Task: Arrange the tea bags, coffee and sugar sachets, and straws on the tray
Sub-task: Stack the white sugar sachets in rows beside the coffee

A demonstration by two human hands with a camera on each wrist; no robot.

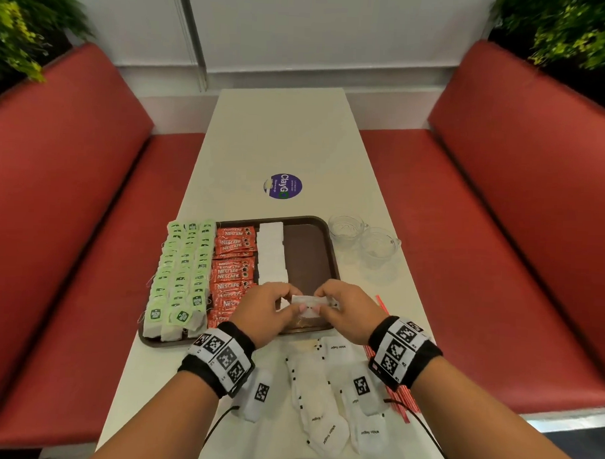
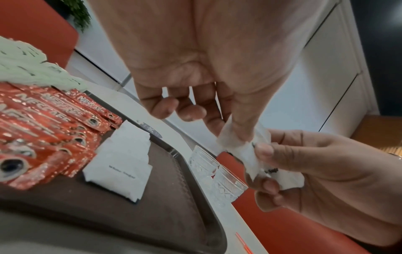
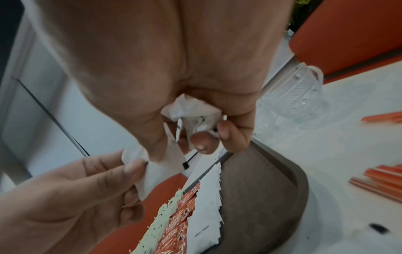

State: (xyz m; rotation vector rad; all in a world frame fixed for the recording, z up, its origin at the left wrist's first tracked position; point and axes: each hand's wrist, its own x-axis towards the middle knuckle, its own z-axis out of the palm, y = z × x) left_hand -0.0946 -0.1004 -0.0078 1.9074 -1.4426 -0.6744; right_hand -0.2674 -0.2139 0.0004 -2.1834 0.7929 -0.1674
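A brown tray [image 1: 310,253] holds rows of green tea bags [image 1: 183,273], red coffee sachets [image 1: 233,261] and a column of white sugar sachets [image 1: 271,252]. Above the tray's near edge both hands pinch white sugar sachets [image 1: 309,302] between them. My left hand [image 1: 267,308] pinches the left end with thumb and finger [image 2: 237,127]. My right hand [image 1: 343,309] grips the right part, with several sachets bunched in its curled fingers [image 3: 204,141]. More loose sugar sachets [image 1: 329,395] lie on the table near me. Red straws [image 1: 395,394] lie by my right wrist.
Two clear glass cups [image 1: 362,238] stand right of the tray. A round purple sticker [image 1: 282,186] sits farther up the white table [image 1: 287,132]. Red bench seats [image 1: 71,221] flank the table, with plants behind them.
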